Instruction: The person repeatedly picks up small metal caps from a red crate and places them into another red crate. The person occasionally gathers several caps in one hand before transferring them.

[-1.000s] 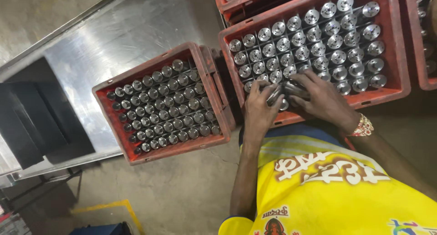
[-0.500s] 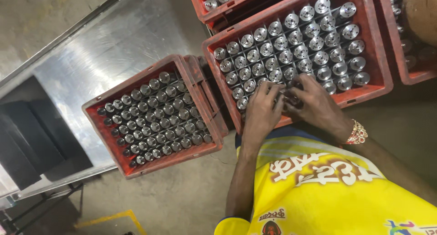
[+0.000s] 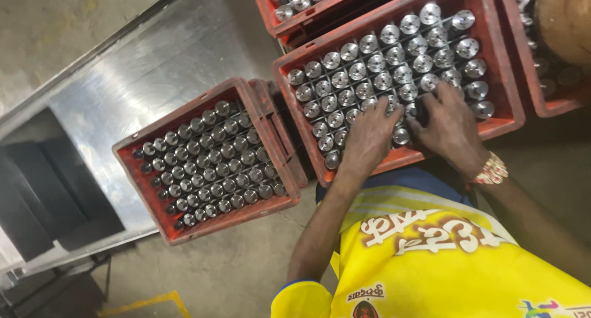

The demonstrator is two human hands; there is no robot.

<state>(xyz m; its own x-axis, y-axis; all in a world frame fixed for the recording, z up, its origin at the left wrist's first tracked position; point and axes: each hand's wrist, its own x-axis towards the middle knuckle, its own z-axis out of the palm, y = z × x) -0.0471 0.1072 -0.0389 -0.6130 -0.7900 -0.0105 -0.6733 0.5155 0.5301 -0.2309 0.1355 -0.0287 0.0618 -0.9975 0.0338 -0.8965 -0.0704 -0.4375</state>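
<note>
A red plastic crate (image 3: 500,84) sits at the far right of the scene, its grid packed with upright shiny metal cylinders (image 3: 394,53). The left hand (image 3: 368,136) lies palm down over the crate's near rows, fingers curled onto the cylinder tops; the right hand (image 3: 449,126) does likewise just beside it. Whether either grips a piece cannot be told. A second filled crate (image 3: 258,99) rests to the left.

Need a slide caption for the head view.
Both hands, left hand and right hand, rest on metal cylinders in a red crate.
</note>
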